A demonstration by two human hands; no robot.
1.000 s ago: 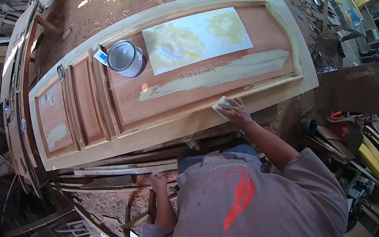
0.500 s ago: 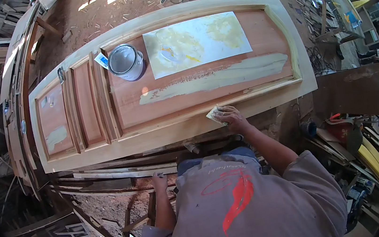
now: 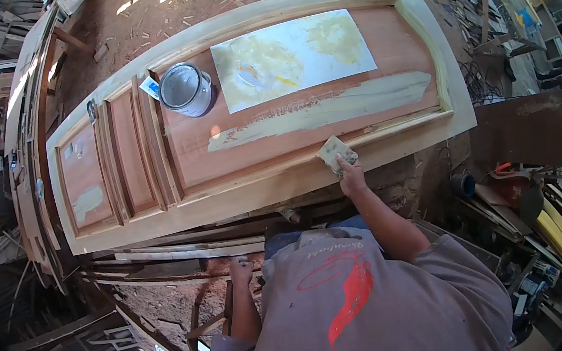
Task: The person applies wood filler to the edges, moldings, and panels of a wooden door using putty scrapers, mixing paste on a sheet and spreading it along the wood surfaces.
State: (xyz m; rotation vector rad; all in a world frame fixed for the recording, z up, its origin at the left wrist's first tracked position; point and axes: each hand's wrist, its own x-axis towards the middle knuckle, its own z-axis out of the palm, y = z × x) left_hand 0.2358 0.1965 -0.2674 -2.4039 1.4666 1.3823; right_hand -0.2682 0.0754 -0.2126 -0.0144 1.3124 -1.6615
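My right hand (image 3: pixel 351 177) grips a flat, square putty spreader (image 3: pixel 338 155), smeared pale and dark, over the near moulding of a wooden panel door (image 3: pixel 248 192). The thumb lies along the tool's lower edge. Low beside my body, away from the door, my left hand (image 3: pixel 241 271) is closed; what it holds, if anything, is too small to make out. Pale putty (image 3: pixel 336 107) is spread in a long band across the large door panel. Above that band lies a white sheet (image 3: pixel 295 58) with yellowish smears. An opened tin (image 3: pixel 185 91) stands left of the sheet.
A small blue-and-white packet (image 3: pixel 150 88) lies by the tin. Long boards (image 3: pixel 192 251) run beneath the door's near edge. Timber scraps and cables (image 3: pixel 484 84) clutter the ground at right, near a yellow curved object (image 3: pixel 561 239). More boards (image 3: pixel 26 157) lean at left.
My right hand has turned and shifted slightly right and up along the door's near rail, so the spreader's flat face now shows. My left hand has dropped slightly.
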